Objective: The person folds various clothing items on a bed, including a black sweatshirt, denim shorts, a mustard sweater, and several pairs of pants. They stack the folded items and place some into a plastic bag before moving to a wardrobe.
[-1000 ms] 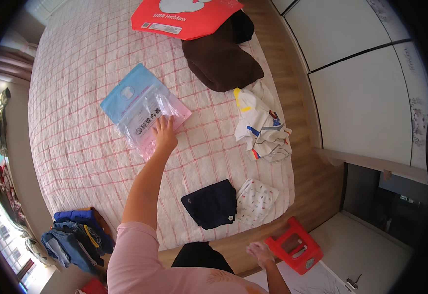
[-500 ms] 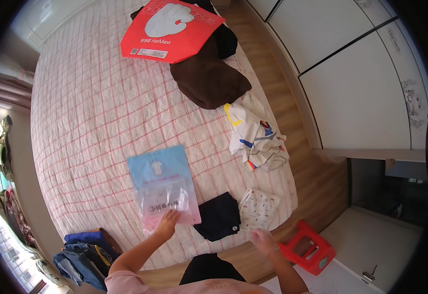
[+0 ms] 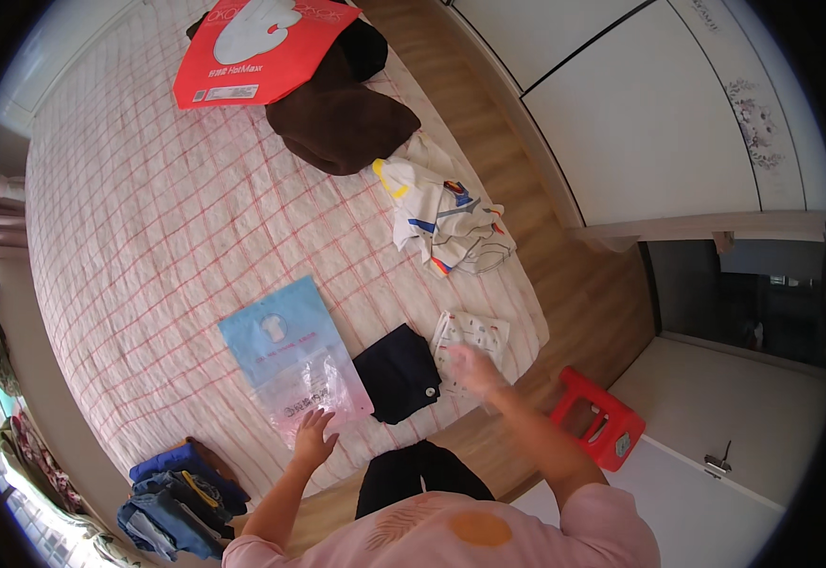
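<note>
My left hand [image 3: 312,439] lies with its fingers spread at the near edge of a clear plastic sleeve [image 3: 310,381]. Beneath that sleeve is a flat garment bag [image 3: 271,312], blue at the far end and pink at the near end, with a white shirt picture. To its right sits a folded navy garment [image 3: 396,371] with a round button. My right hand [image 3: 472,371], smeared by motion, is over the near part of a folded white garment [image 3: 479,331] with a small print. Whether its fingers touch or grip that cloth cannot be made out.
Farther up the checked bed [image 3: 148,208] lie a crumpled white garment [image 3: 446,218], a brown cloth [image 3: 342,123] and a red bag [image 3: 285,80]. Folded jeans [image 3: 171,506] are stacked at the near left. A red plastic stool [image 3: 626,440] stands right, beside a white wardrobe [image 3: 640,123].
My right hand has moved forward and left, from beside the bed's near edge to over the folded white garment. My left hand stays by the plastic sleeve. The whole view has shifted and turned.
</note>
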Action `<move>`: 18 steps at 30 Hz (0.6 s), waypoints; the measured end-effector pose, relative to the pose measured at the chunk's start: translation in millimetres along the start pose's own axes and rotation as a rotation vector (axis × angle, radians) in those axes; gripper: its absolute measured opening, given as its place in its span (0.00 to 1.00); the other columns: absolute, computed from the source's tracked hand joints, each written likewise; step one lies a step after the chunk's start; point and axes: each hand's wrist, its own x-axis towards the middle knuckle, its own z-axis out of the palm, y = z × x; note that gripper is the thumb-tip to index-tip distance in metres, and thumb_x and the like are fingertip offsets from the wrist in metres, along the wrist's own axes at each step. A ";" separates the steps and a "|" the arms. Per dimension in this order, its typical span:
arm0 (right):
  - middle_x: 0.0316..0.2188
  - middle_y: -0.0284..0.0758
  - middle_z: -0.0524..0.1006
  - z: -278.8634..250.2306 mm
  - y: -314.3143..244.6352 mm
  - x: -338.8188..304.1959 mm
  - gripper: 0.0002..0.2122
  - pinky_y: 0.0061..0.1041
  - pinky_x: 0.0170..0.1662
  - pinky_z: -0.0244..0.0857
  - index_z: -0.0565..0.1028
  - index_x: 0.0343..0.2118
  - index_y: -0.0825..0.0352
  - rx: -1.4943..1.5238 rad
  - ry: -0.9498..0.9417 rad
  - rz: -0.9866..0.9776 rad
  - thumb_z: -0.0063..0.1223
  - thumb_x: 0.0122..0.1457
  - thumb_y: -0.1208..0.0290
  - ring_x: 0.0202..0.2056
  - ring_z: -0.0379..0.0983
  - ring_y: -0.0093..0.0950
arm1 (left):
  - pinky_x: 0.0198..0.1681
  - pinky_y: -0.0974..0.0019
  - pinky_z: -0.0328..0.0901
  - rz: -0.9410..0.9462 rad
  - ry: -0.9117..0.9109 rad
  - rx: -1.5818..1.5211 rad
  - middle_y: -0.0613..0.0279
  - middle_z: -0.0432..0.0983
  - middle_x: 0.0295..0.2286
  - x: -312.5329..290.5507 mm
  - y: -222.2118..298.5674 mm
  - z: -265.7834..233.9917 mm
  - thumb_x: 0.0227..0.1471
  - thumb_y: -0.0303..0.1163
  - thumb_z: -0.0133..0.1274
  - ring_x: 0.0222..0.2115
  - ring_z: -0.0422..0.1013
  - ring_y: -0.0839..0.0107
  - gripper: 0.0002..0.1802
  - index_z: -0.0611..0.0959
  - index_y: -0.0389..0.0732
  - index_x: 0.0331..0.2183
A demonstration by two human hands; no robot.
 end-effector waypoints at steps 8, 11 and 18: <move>0.39 0.42 0.71 -40.6 -26.9 199.5 0.21 0.30 0.35 0.69 0.62 0.45 0.72 0.845 0.590 0.426 0.50 0.48 0.70 0.37 0.72 0.33 | 0.41 0.62 0.65 -0.276 0.029 -0.423 0.53 0.75 0.34 -41.3 36.2 -1.7 0.44 0.27 0.54 0.36 0.72 0.60 0.14 0.77 0.37 0.37; 0.36 0.41 0.71 -42.9 -36.4 191.9 0.16 0.29 0.29 0.70 0.63 0.41 0.72 0.759 0.298 0.273 0.46 0.48 0.76 0.35 0.72 0.30 | 0.39 0.67 0.65 -0.382 0.048 -0.707 0.57 0.76 0.33 -48.8 31.5 5.4 0.49 0.27 0.51 0.34 0.73 0.67 0.12 0.77 0.36 0.38; 0.25 0.25 0.65 -16.5 -110.8 -50.1 0.08 0.15 0.32 0.58 0.67 0.28 0.68 0.741 -0.434 -0.279 0.46 0.42 0.84 0.28 0.61 0.15 | 0.53 0.47 0.54 -0.376 -0.161 -1.744 0.48 0.42 0.58 37.2 101.6 -38.8 0.51 0.61 0.37 0.57 0.48 0.54 0.47 0.39 0.45 0.59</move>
